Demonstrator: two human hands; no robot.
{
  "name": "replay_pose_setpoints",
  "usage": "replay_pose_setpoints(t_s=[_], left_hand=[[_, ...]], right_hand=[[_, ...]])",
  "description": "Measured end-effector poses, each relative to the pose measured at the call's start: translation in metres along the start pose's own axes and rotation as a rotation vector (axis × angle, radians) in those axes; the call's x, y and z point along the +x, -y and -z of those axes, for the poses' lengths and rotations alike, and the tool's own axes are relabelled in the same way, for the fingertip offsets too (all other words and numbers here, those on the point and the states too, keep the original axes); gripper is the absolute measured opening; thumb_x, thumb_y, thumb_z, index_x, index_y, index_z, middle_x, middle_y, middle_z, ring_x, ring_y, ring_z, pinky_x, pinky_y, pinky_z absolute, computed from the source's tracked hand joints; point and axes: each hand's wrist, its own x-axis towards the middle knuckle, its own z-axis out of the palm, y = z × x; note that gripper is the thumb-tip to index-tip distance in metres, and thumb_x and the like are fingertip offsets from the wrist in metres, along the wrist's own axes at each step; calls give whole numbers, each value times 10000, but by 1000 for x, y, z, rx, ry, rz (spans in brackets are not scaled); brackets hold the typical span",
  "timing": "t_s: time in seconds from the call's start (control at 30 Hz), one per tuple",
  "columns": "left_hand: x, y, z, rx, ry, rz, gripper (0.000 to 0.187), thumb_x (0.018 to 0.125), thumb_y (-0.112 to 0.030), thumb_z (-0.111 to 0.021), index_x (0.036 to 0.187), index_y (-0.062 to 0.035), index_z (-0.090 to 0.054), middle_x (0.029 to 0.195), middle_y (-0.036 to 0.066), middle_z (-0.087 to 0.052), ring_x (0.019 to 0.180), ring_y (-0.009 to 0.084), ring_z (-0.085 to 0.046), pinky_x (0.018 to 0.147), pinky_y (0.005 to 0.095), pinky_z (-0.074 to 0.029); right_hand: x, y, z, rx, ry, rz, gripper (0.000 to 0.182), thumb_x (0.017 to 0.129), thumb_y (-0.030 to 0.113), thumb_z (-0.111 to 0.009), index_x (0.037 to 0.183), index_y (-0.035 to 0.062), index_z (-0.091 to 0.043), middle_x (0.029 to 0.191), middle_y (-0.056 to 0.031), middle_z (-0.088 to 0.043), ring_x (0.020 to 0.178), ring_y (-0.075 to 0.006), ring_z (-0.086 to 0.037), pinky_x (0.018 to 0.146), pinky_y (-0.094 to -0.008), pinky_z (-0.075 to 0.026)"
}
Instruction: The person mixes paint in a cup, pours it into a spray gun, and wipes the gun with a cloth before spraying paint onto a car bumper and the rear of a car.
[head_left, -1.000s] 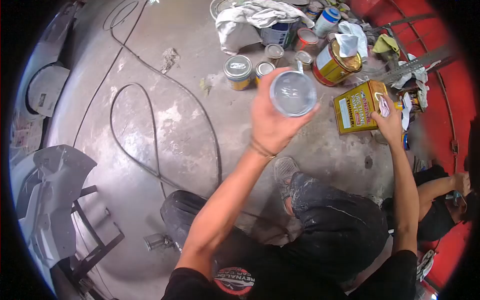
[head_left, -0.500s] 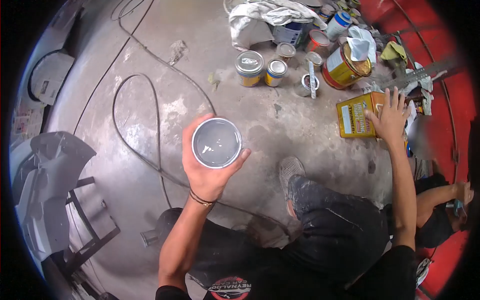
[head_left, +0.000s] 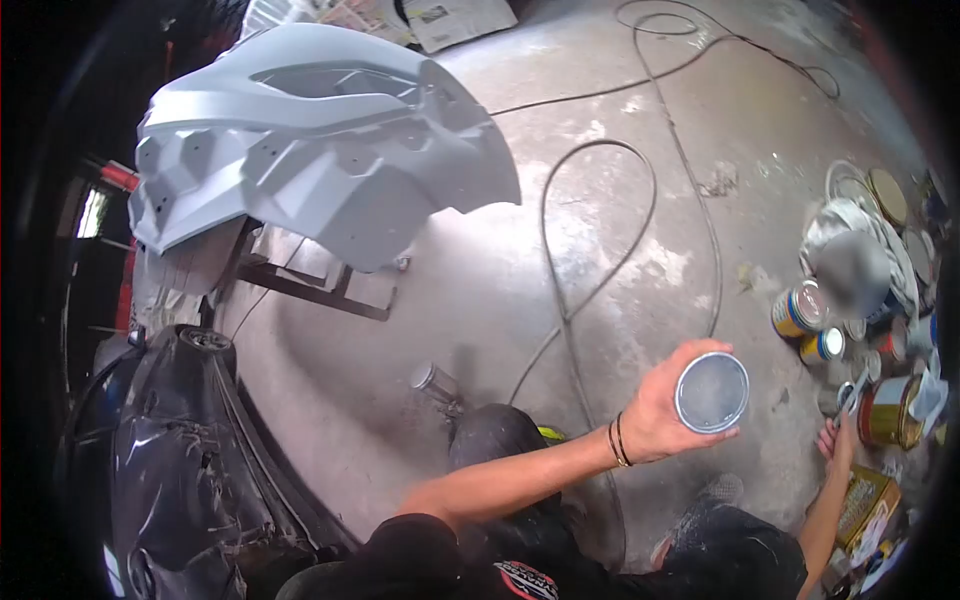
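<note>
Holding round cup, sides within left grip

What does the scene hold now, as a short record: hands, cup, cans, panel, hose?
left hand: around the cup
cup: upright, grey inside, above the floor
right hand: beside the big can; grip unclear
thinner tin: near the right forearm
yellow-blue cans: two, side by side
panel: grey, on a dark stand
hose: looped on the floor
</note>
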Motion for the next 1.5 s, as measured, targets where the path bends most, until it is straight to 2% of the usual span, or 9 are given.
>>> replay_pose_setpoints(t_s=[0.43, 0.73, 0.8, 1.0, 1.2, 1.3, 1.43, 1.47, 1.5], left_hand=[[-8, -6, 15, -63, -47, 66, 873, 773, -67, -951, 1502, -57, -472, 1332, 48, -650, 1237, 142, -627, 1068, 326, -496], [4, -11, 4, 9, -66, 2, 806, 749, -88, -959, 1437, -36, -541, 1289, 65, -645, 1200, 161, -633, 1048, 343, -514], [10, -11, 0, 95, -18, -70, 792, 741, -77, -956, 1421, -24, -552, 1291, 72, -631, 1201, 180, -627, 1038, 357, -528], [18, 16, -38, 60, -70, -103, 792, 735, -82, -947, 1423, -28, -559, 1328, 87, -620, 1237, 214, -604, 1093, 408, -497], [21, 35, -79, 79, 10, -112, 750, 806, -16, -899, 1460, -13, -532, 1354, 94, -637, 1229, 214, -616, 1098, 392, -513], [24, 45, -101, -9, 66, -120, 721, 808, -23, -901, 1439, -8, -553, 1342, 107, -658, 1227, 217, -627, 1093, 391, -519], [23, 26, -111, -41, 118, -110, 765, 773, -73, -932, 1439, -30, -557, 1360, 114, -648, 1244, 240, -626, 1091, 388, -519], [26, 23, -110, -30, 148, -166, 758, 769, -93, -935, 1427, -36, -563, 1359, 103, -634, 1261, 235, -608, 1104, 379, -502], [28, 17, -108, 58, 152, -222, 777, 756, -95, -941, 1427, -42, -554, 1355, 96, -625, 1273, 228, -593, 1117, 376, -485]], right_hand=[[27, -14, 28, -36, 64, 247, 142, 1034, 273, -704, 1026, 131, -705, 805, 6, -646, 609, -96, -594, 495, -255, -473], [-55, 59, 43, 122, -111, 817, 349, 1043, 222, -707, 1321, 13, -678, 1159, -95, -727, 1035, -169, -701, 891, -301, -565], [-160, 124, 42, -361, -343, 985, 301, 1015, 161, -694, 1263, -5, -725, 1224, -99, -747, 1177, -214, -683, 1052, -343, -503], [-347, 252, 41, -318, -91, 1171, 247, 997, 164, -661, 1186, 34, -753, 1044, -79, -757, 862, -168, -694, 814, -362, -574], [-432, 282, 45, -523, -183, 1595, 252, 883, 253, -714, 988, 24, -731, 851, -201, -706, 819, -402, -700, 765, -490, -548], [-476, 289, 43, -702, -73, 1495, 266, 871, 260, -696, 965, 13, -720, 825, -208, -707, 833, -424, -702, 765, -508, -546], [-477, 287, 25, -584, 17, 1495, 279, 888, 254, -703, 1013, 5, -722, 790, -204, -687, 762, -371, -699, 719, -456, -546], [-483, 290, 23, -627, -27, 1486, 252, 914, 220, -735, 1047, 7, -719, 765, -146, -671, 690, -249, -671, 674, -381, -528], [-495, 292, 22, -563, 10, 1413, 248, 892, 225, -720, 962, -8, -676, 849, -207, -720, 812, -416, -717, 724, -492, -542]])
